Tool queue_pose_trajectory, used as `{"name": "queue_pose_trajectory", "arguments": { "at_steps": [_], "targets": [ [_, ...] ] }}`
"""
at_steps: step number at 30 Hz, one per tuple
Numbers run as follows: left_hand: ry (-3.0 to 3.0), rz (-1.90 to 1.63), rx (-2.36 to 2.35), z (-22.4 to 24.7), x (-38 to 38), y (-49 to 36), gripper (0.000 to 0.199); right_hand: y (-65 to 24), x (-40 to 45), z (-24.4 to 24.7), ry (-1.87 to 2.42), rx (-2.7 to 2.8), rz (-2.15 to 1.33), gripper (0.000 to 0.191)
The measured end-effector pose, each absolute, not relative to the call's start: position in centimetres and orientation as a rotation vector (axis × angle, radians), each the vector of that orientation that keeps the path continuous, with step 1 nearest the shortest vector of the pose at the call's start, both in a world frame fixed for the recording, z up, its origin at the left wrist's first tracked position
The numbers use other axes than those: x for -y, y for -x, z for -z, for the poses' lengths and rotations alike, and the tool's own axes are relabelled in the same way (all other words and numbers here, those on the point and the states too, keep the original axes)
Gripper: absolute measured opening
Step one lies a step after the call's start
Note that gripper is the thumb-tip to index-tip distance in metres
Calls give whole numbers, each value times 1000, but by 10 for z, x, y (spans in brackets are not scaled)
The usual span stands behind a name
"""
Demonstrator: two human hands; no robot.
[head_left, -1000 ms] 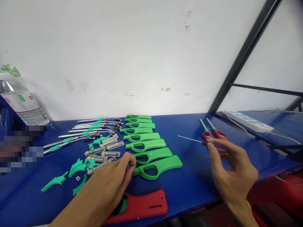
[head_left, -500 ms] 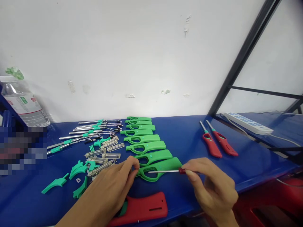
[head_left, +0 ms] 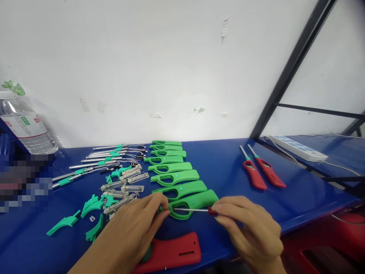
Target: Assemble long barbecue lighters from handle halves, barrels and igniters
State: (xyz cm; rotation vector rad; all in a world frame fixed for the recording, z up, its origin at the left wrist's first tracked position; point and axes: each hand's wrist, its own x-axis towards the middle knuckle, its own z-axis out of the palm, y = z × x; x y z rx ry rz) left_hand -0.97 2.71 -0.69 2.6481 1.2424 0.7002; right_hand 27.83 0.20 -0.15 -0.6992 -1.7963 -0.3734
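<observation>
Head view: two bare hands work close together near the front edge of a blue bench (head_left: 222,167).
Right hand (head_left: 251,228): its grip is closed, thumb and fingers around the dark red handle of a thin screwdriver (head_left: 196,210), whose shaft points left toward the other hand.
Left hand (head_left: 139,228): its grip is drawn to a small pinch; from here I can't tell whether it has the shell, something tiny, or nothing.
Nearest green lighter shell (head_left: 201,201): it lies between the two grips, nozzle end at the left fingertips, screwdriver shaft across its trigger loop.
Other green lighter shells (head_left: 176,177): a column running away beyond the left grip; none whose front end shows has a metal nozzle fitted.
Red lighter body (head_left: 176,251): nearer the person than the left grip, front end hidden beneath that hand.
Red lighters (head_left: 254,177): a pair beyond the right grip, nozzles on; these look finished to me.
Loose parts: left of the left grip lie clear fuel tanks (head_left: 133,188) and teal triggers (head_left: 64,222), with wired metal nozzles (head_left: 104,163) farther off.
Progress: early for the green ones, I'd judge, with most parts lying apart from their shells.
</observation>
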Motion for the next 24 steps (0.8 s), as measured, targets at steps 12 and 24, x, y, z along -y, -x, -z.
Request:
{"name": "queue_pose_trajectory", "arguments": {
  "at_steps": [12,24],
  "targets": [
    [-2756,-662,-1183,13,-28,12,22,-280,0,2,710,1821,368,19],
    [-2832,-703,-1172,17,-27,5,23,-279,0,1,698,1848,358,20]
  ]
}}
